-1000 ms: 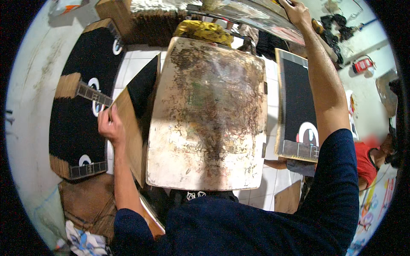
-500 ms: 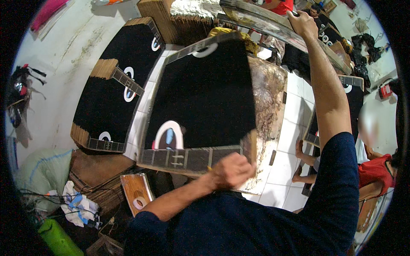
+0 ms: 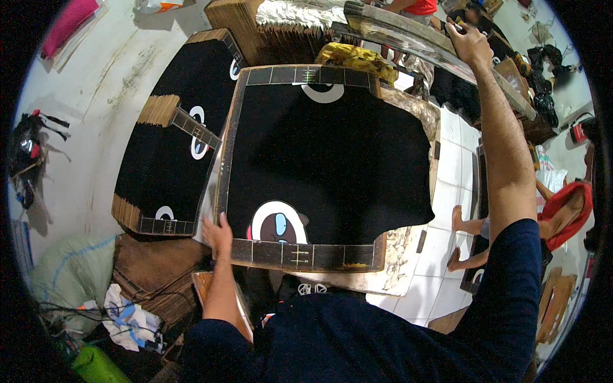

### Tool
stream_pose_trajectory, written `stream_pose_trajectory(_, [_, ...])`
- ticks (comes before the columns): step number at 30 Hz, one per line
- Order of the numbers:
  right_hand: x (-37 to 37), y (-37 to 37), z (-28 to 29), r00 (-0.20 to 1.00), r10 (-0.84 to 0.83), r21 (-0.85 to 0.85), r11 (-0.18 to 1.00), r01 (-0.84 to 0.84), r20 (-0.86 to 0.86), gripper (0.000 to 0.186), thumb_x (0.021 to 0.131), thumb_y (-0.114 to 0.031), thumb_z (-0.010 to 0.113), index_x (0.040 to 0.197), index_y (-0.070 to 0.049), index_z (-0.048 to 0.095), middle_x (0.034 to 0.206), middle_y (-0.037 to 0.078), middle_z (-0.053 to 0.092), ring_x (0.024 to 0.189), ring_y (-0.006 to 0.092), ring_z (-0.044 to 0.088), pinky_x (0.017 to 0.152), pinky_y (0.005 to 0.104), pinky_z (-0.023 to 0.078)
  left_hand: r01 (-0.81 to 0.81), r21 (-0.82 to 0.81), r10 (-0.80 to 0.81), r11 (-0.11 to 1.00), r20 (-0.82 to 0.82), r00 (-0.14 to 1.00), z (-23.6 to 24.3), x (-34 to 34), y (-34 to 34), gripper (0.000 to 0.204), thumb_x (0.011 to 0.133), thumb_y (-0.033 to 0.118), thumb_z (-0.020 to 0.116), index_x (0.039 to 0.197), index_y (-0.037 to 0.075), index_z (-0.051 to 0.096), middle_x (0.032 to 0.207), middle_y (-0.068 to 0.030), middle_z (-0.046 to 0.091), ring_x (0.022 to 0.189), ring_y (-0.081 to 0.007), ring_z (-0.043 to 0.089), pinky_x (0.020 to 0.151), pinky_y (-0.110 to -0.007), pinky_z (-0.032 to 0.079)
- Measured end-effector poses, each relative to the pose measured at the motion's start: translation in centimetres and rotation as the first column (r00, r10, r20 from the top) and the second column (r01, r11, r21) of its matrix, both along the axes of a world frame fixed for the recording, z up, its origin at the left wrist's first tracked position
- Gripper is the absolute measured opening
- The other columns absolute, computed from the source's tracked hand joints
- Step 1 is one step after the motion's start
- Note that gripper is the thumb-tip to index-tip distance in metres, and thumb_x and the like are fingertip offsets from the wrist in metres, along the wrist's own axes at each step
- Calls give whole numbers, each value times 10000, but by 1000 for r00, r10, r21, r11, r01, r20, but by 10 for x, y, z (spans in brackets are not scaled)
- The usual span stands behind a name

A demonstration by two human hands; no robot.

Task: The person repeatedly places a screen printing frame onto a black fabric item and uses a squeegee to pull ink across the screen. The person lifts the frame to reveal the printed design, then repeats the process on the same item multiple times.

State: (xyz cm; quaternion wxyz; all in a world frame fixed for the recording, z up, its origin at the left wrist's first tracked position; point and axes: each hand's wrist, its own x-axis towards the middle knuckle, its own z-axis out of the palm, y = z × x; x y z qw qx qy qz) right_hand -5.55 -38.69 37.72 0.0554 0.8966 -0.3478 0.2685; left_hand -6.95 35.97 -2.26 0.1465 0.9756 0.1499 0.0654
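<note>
A wide board (image 3: 332,255) with dark, line-marked strips along its near and far edges lies in front of me. Black cut fabric (image 3: 338,153) covers it, with a white-and-blue eye print (image 3: 279,223) at the near left and a white curved print at the far edge. My left hand (image 3: 218,237) is open beside the board's near left corner, fingers pointing away from me. Stretched out to the far right, my right hand (image 3: 471,46) grips the edge of a raised, tilted flat frame (image 3: 415,33) like a printing screen. Its fingertips are small and partly hidden.
More boards with black fabric (image 3: 159,172) and eye prints stand at left. A yellow cloth (image 3: 354,59) lies beyond the board. At right a person in red (image 3: 568,214) sits on the tiled floor (image 3: 440,255). Sacks (image 3: 70,271) and a green roll (image 3: 99,365) are at lower left.
My left hand has moved from the board's near right corner to its near left corner and opened. The board sits straighter in view, with more fabric showing at right. My right hand keeps the frame raised.
</note>
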Motion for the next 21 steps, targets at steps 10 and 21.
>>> stream_pose_trajectory(10, [-6,30,1,986,-20,66,998,9,165,555,850,-568,679,1105,-85,781,1085,215,749,1042,379,721,913,448,563,-41,-798,-95,602,-122,988,25,1,37,525,1104,393,516,730,25,524,693,28,426,671,-107,378,603,-343,343])
stream_pose_trajectory(21, [-11,28,6,985,21,10,1000,-23,172,632,853,-623,669,1049,-31,776,1025,241,748,994,382,727,863,443,560,-49,-756,-297,653,-316,901,11,-41,-77,589,1065,434,578,654,43,422,642,26,355,643,-137,327,577,-380,298])
